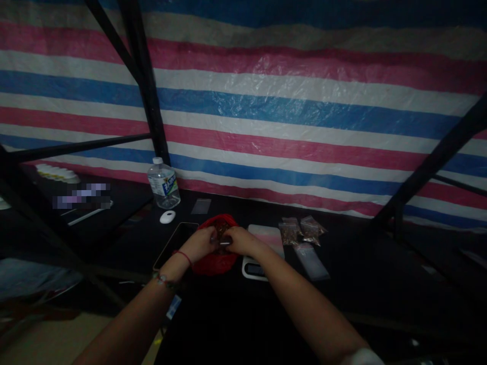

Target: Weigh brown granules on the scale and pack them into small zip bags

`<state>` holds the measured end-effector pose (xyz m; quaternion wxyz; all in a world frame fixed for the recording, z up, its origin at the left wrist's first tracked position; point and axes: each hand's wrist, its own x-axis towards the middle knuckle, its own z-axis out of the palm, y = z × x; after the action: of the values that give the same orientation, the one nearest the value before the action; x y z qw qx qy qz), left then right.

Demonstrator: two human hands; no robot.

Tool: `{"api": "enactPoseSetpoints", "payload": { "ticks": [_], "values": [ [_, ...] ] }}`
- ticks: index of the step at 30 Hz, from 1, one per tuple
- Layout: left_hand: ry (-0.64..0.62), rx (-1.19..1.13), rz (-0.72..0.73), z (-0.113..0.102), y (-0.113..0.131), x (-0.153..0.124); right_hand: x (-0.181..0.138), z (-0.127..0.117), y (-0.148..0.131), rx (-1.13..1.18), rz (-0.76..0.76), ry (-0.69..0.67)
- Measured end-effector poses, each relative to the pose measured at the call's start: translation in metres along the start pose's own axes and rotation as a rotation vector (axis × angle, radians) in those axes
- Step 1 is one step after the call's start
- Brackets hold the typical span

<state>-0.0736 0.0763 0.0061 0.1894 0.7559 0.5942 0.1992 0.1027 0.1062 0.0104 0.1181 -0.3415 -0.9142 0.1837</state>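
Note:
A red plastic bag (216, 264) lies open on the black table, with small brown dried pieces (224, 226) inside. Over its mouth, my left hand (203, 240) and my right hand (240, 240) meet with fingers curled together. Between the fingertips is a small pale, shiny thing (224, 243), too dark and small to name. Just right of the bag, partly under my right forearm, sits a white digital scale (266, 233) with a dark display. Left of the bag, a dark tablet-like device (175, 242) lies partly behind my left wrist.
Several small zip bags of brown pieces (291, 234) lie right of the scale, with flat clear zip bags (312, 262) below them. A clear bottle (163, 185), a white mouse-like object (167, 217) and another clear bag (201, 206) stand or lie behind. Black metal posts (146, 101) flank the table.

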Motion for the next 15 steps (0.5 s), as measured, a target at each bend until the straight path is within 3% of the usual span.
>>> {"api": "enactPoseSetpoints", "payload": {
  "ticks": [7, 10, 13, 15],
  "values": [
    [-0.042, -0.162, 0.072, -0.006, 0.001, -0.001, 0.010, 0.015, 0.002, 0.073, 0.159, 0.056],
    [0.010, -0.247, 0.108, -0.014, 0.002, 0.003, 0.012, 0.015, 0.005, 0.175, 0.202, 0.118],
    [0.104, -0.159, 0.050, -0.026, 0.001, 0.010, 0.009, 0.011, 0.010, 0.236, 0.298, 0.213],
    [0.113, -0.042, 0.011, -0.032, 0.001, 0.016, 0.006, 0.006, 0.012, 0.157, 0.337, 0.222]
  ]
}}
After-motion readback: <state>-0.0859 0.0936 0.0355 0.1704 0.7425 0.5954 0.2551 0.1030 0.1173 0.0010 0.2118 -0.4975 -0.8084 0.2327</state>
